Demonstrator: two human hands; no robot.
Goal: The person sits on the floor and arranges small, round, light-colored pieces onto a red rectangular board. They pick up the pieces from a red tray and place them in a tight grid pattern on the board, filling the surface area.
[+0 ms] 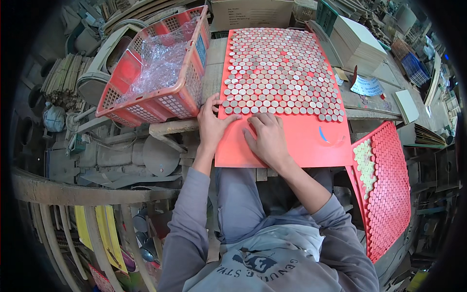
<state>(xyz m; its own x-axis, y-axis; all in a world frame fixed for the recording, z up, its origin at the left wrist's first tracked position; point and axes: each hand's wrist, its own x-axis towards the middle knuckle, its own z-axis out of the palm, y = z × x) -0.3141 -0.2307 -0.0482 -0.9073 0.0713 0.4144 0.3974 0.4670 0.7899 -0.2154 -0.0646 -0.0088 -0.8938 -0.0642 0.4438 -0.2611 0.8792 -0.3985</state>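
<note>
A red-orange flat board [277, 153] lies before me, its far part covered with close rows of small round discs [277, 73] with pale faces and red edges. My left hand [212, 122] is at the board's left edge. Its thumb stretches over the bare surface just below the front row, and its fingers reach up beside the corner discs. With bent fingertips, my right hand [268, 137] touches the front row near its middle; the thumb is spread to the left. No loose disc shows in either hand. A short extra row of discs [330, 118] juts out at the right.
On the left, a red plastic crate [182, 87] holds clear plastic wrap [160, 65]. A cardboard box [251, 14] stands behind the board. To the right are stacked pale panels [355, 45], a curled sandpaper piece [366, 87] and a tilted disc-covered red panel [388, 189]. A curved wooden rail [91, 195] runs lower left.
</note>
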